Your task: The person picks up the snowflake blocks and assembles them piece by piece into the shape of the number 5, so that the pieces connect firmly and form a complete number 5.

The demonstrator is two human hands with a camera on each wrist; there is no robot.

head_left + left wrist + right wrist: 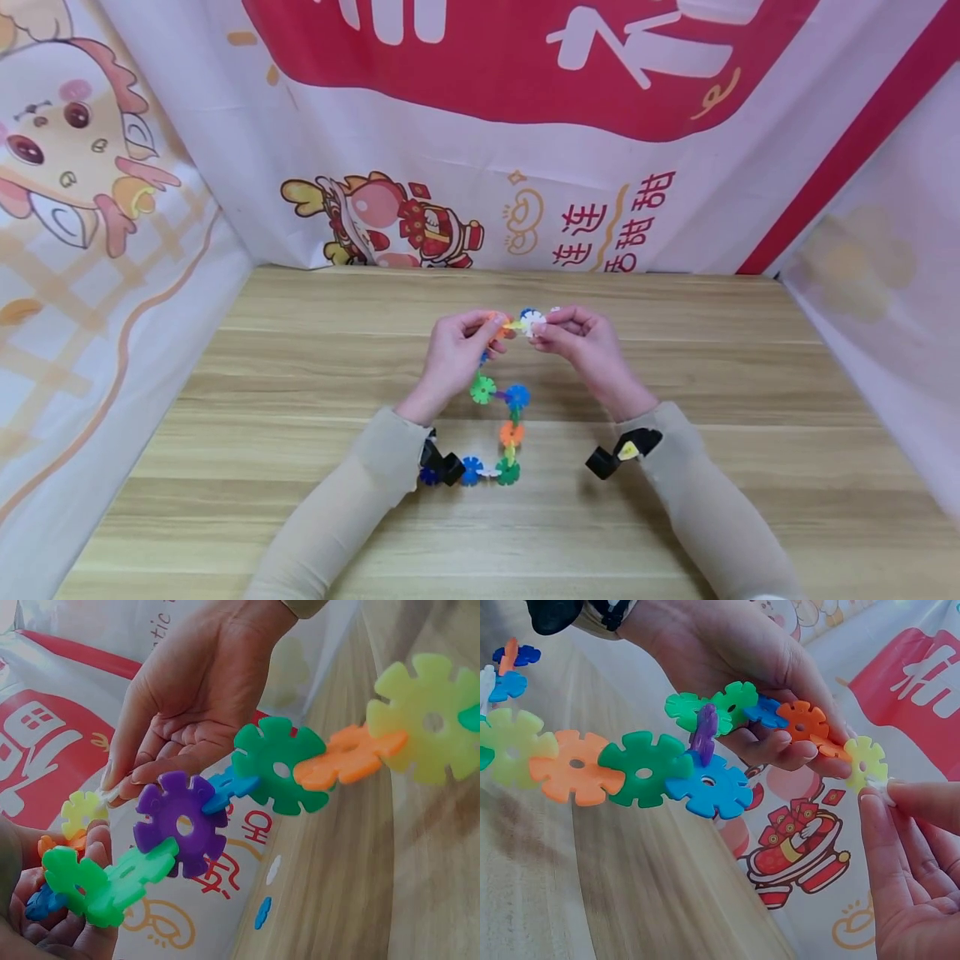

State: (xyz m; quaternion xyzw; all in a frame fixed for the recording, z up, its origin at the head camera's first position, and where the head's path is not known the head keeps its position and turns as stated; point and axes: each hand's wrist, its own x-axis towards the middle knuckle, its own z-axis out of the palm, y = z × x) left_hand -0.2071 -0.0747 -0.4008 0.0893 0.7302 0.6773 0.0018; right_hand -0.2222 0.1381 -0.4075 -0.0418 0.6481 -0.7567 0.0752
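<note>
A chain of interlocking plastic snowflake discs winds from the hands down toward the front of the table. My left hand (448, 352) holds its far end, pinching an orange disc (802, 720) between thumb and fingers. From that end sticks out a yellow disc (866, 761). My right hand (592, 350) pinches a white disc (533, 323) at the yellow disc's edge. Farther along hang bright green discs (124, 885), a purple disc (180, 825), a light blue disc (711, 786) and a dark green disc (645, 771).
Behind the hands lie a loose blue disc (262, 913) and a loose white disc (274, 868) on the wooden table (750, 400). The chain's near end, with a blue disc (471, 472), runs beside the left wrist camera (442, 463). A printed cloth (480, 150) hangs along the back edge.
</note>
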